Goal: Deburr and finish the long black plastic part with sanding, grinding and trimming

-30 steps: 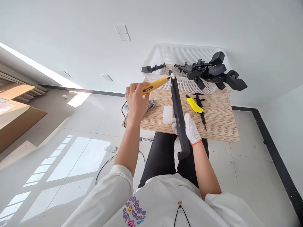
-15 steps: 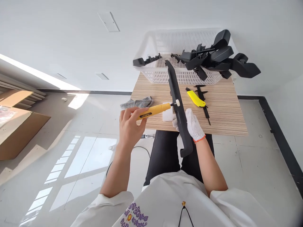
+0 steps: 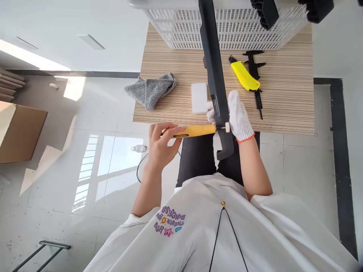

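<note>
My bare left hand point(image 3: 164, 143) is closed around a yellow rotary tool point(image 3: 195, 131), held level and pointing right. Its small white polishing tip point(image 3: 227, 127) lies over the lower part of a long black plastic trim piece point(image 3: 214, 64); whether it touches cannot be made out. In a white knit glove with an orange cuff, my right hand point(image 3: 239, 117) grips that piece from beneath, fingers showing on its left side. The piece stands lengthwise in front of me, its hooked lower end above my lap and its far end over the basket.
A white slatted basket point(image 3: 187, 28) with black parts point(image 3: 266, 15) stands at the back of the wood-grain table point(image 3: 176, 64). Lying on the table are a grey cloth point(image 3: 153, 88), a white block point(image 3: 199, 98), a yellow utility knife point(image 3: 244, 74) and a black caliper point(image 3: 255, 68).
The tool's white tip has shifted along the black piece towards its lower hooked end. My view has tilted downward, so table and basket sit higher. Both hands keep their holds.
</note>
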`<control>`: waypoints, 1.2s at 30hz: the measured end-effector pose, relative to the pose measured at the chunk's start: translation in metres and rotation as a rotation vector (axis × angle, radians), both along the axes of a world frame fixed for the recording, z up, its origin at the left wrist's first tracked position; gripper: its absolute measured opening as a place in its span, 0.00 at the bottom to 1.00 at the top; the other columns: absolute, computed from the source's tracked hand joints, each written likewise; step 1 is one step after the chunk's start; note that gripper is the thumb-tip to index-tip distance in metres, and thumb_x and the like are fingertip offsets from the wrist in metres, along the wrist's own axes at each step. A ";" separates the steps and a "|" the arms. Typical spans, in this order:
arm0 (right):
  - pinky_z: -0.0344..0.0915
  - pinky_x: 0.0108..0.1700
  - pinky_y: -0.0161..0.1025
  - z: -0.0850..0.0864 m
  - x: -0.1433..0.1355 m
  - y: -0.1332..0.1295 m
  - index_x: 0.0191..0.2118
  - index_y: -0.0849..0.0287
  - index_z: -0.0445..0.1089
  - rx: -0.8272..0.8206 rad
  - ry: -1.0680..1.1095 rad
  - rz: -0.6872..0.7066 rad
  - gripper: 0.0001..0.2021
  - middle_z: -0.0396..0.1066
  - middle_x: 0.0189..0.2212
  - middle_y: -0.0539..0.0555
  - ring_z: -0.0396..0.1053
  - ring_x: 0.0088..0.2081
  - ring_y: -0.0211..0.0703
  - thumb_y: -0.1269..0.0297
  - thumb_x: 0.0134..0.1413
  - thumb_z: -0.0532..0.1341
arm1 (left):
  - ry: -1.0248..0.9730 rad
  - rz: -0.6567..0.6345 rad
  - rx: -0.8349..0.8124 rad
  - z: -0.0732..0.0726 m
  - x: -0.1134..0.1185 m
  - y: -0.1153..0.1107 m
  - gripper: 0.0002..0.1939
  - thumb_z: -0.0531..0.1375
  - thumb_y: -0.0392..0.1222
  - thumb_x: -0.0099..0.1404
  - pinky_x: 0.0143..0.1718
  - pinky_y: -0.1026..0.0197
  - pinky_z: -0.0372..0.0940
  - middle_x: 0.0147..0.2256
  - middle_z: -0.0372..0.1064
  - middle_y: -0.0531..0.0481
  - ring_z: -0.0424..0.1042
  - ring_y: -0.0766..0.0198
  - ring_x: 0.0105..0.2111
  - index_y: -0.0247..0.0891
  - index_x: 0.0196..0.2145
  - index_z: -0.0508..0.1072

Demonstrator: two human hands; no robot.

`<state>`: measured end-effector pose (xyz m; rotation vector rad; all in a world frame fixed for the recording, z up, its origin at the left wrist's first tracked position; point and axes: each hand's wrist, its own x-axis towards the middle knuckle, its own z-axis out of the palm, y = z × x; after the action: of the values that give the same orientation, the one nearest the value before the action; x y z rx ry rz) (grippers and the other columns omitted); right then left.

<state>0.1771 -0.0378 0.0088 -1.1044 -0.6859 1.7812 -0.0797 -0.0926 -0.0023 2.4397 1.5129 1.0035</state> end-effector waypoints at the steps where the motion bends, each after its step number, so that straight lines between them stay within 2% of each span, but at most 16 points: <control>1: 0.69 0.32 0.35 0.002 -0.002 0.000 0.42 0.59 0.71 0.035 0.077 0.016 0.35 0.71 0.33 0.54 0.71 0.34 0.40 0.27 0.59 0.52 | 0.008 -0.016 -0.007 -0.002 -0.001 -0.003 0.20 0.63 0.30 0.64 0.48 0.49 0.67 0.44 0.71 0.47 0.69 0.55 0.44 0.52 0.49 0.76; 4: 0.66 0.28 0.32 0.005 -0.007 -0.001 0.43 0.63 0.72 0.103 0.224 0.018 0.35 0.70 0.32 0.54 0.69 0.30 0.37 0.29 0.57 0.57 | 0.051 -0.038 -0.081 -0.005 -0.005 -0.011 0.20 0.63 0.29 0.64 0.48 0.49 0.66 0.44 0.71 0.47 0.69 0.54 0.45 0.54 0.48 0.77; 8: 0.66 0.28 0.34 0.005 -0.009 -0.003 0.40 0.64 0.74 0.146 0.164 -0.049 0.35 0.71 0.33 0.56 0.68 0.29 0.37 0.29 0.57 0.56 | 0.123 -0.110 -0.130 -0.008 -0.008 -0.024 0.19 0.63 0.29 0.64 0.46 0.50 0.67 0.44 0.72 0.47 0.70 0.55 0.45 0.54 0.47 0.78; 11: 0.65 0.27 0.34 0.008 -0.009 -0.004 0.39 0.60 0.74 0.167 0.121 -0.052 0.30 0.72 0.32 0.55 0.69 0.29 0.38 0.32 0.59 0.59 | 0.131 -0.171 -0.128 -0.010 -0.010 -0.035 0.20 0.63 0.29 0.65 0.45 0.51 0.68 0.44 0.73 0.47 0.70 0.55 0.44 0.53 0.47 0.77; 15: 0.64 0.28 0.34 0.009 -0.008 -0.004 0.36 0.58 0.72 0.153 0.075 -0.023 0.24 0.73 0.31 0.54 0.68 0.30 0.39 0.38 0.62 0.61 | 0.161 -0.208 -0.214 -0.011 -0.014 -0.051 0.20 0.62 0.28 0.65 0.46 0.50 0.68 0.44 0.74 0.47 0.71 0.55 0.44 0.53 0.48 0.77; 19: 0.63 0.27 0.35 0.007 -0.008 -0.004 0.35 0.59 0.71 0.216 0.060 -0.047 0.22 0.74 0.32 0.55 0.67 0.29 0.38 0.41 0.62 0.62 | 0.089 -0.256 -0.320 -0.007 -0.026 -0.062 0.19 0.61 0.29 0.66 0.45 0.51 0.70 0.42 0.74 0.48 0.71 0.57 0.42 0.53 0.49 0.76; 26: 0.62 0.28 0.37 0.006 -0.007 -0.006 0.33 0.58 0.73 0.203 0.075 -0.035 0.24 0.72 0.30 0.55 0.67 0.30 0.41 0.38 0.58 0.65 | -0.162 -0.012 -0.447 -0.003 -0.063 -0.073 0.16 0.64 0.38 0.64 0.41 0.52 0.74 0.44 0.74 0.45 0.75 0.55 0.44 0.47 0.50 0.73; 30: 0.62 0.28 0.38 0.007 -0.006 -0.006 0.34 0.56 0.73 0.178 0.072 -0.016 0.23 0.73 0.30 0.54 0.69 0.31 0.42 0.38 0.55 0.66 | -0.266 0.122 -0.461 -0.003 -0.063 -0.056 0.17 0.65 0.45 0.63 0.38 0.54 0.75 0.44 0.75 0.46 0.76 0.57 0.41 0.46 0.50 0.72; 34: 0.63 0.27 0.37 0.006 -0.006 -0.005 0.34 0.56 0.74 0.166 0.062 -0.023 0.23 0.74 0.33 0.55 0.70 0.31 0.42 0.37 0.54 0.67 | -0.238 0.355 -0.356 0.005 -0.046 -0.011 0.19 0.66 0.48 0.63 0.43 0.51 0.74 0.47 0.76 0.45 0.76 0.55 0.45 0.46 0.52 0.73; 36: 0.62 0.26 0.36 0.006 -0.005 -0.006 0.35 0.57 0.74 0.157 0.057 -0.011 0.25 0.74 0.31 0.56 0.70 0.29 0.41 0.36 0.53 0.67 | -0.217 0.387 -0.352 0.010 -0.036 0.016 0.18 0.65 0.46 0.63 0.46 0.47 0.73 0.45 0.76 0.45 0.76 0.53 0.45 0.46 0.52 0.74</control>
<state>0.1718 -0.0434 0.0143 -0.9465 -0.7699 1.7117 -0.1159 -0.0766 0.0073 1.7841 1.9297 0.9213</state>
